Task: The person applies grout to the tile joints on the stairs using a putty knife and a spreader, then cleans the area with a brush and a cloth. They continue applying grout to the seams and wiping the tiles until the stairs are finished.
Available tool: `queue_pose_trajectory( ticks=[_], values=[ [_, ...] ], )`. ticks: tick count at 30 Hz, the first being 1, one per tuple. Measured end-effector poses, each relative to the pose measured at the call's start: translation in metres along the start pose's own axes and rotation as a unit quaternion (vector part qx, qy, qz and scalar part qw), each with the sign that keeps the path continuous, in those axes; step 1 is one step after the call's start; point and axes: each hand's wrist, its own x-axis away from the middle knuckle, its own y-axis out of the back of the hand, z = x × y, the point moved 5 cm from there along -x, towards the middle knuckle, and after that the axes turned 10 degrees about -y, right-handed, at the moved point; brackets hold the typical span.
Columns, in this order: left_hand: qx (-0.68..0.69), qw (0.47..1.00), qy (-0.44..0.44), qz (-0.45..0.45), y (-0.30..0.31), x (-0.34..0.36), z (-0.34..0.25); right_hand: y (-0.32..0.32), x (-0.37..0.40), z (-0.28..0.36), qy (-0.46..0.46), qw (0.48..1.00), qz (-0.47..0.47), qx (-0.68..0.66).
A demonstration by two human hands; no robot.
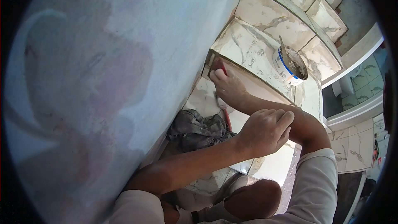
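Note:
My right hand (229,86) is closed on a small red tool (223,68), pressed near the wall-side corner of a marbled tile step (257,52). The tool's far end is unclear. My left hand (265,132) is curled closed beside my right forearm, and its palm side is hidden. Below my right hand, a tool with a red handle (228,120) lies beside a crumpled dark cloth (197,128). On the step stands a white bucket (286,69) with a blue rim, holding greyish paste and an upright tool handle (283,45).
A blotchy pale blue wall (103,79) rises close on the left. More tiled steps (277,14) climb at the upper right. My bent knee (255,199) is at the bottom, and a doorway (352,79) opens at the right.

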Motion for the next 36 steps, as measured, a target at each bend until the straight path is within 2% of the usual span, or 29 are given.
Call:
queue_pose_trajectory(
  ticks=[1,2,4,7,8,11,15,17,18,20,24,26,29,30,32,33,34,35,36],
  values=[
    [-0.003,1.000,0.000,0.004,0.000,0.000,0.001,-0.003,0.000,0.000,0.022,0.998,-0.065,0.004],
    [-0.004,1.000,-0.001,0.004,0.001,0.000,0.001,-0.013,-0.002,-0.003,0.021,0.998,-0.066,0.005],
    [-0.004,1.000,0.002,0.017,0.000,0.001,0.002,-0.007,-0.006,-0.009,0.042,0.979,-0.197,-0.009],
    [-0.002,1.000,0.010,0.012,0.000,0.002,0.004,-0.017,-0.018,-0.017,0.046,0.975,-0.217,0.013],
    [-0.002,1.000,0.010,0.011,0.001,0.002,0.004,-0.020,-0.021,-0.022,0.030,0.967,-0.252,-0.008],
    [-0.003,1.000,0.016,0.015,0.002,0.001,0.006,-0.025,-0.033,-0.029,0.020,0.975,-0.221,0.000],
    [-0.003,1.000,0.020,0.014,-0.001,0.004,0.010,-0.024,-0.035,-0.030,0.026,0.969,-0.245,-0.008],
    [-0.002,1.000,0.018,0.010,-0.002,0.006,0.010,-0.017,-0.036,-0.021,0.039,0.986,-0.161,0.036],
    [0.000,1.000,0.020,0.018,-0.003,0.006,0.011,-0.008,-0.035,-0.017,0.039,0.986,-0.158,0.034],
    [0.002,0.999,0.021,0.028,-0.004,0.006,0.011,-0.001,-0.042,-0.012,0.002,0.997,-0.049,0.051],
    [0.005,0.999,0.023,0.029,-0.004,0.007,0.010,0.004,-0.046,0.001,-0.021,0.996,-0.014,0.081],
    [0.007,0.999,0.025,0.027,-0.003,0.007,0.010,0.003,-0.043,0.005,-0.038,0.993,0.043,0.103],
    [-0.008,0.999,0.024,0.019,0.002,0.009,0.011,0.003,-0.013,0.010,-0.016,0.994,0.094,0.054],
    [-0.049,0.998,0.033,-0.014,0.006,0.014,0.017,-0.001,-0.004,0.010,-0.015,0.994,0.095,0.056],
    [-0.114,0.989,0.065,-0.073,0.014,0.028,0.031,-0.006,0.010,0.013,0.002,0.999,-0.038,0.007],
    [-0.162,0.978,0.081,-0.108,0.020,0.036,0.041,-0.027,0.015,0.009,0.003,0.999,-0.037,0.008],
    [-0.211,0.962,0.097,-0.141,0.025,0.045,0.052,-0.047,0.022,0.009,0.022,0.973,-0.167,0.159],
    [-0.241,0.950,0.117,-0.159,0.029,0.054,0.066,-0.054,0.027,0.011,0.039,0.907,-0.290,0.302],
    [-0.273,0.936,0.137,-0.176,0.033,0.064,0.081,-0.013,0.031,-0.011,0.112,0.950,-0.271,-0.105]
  ],
)
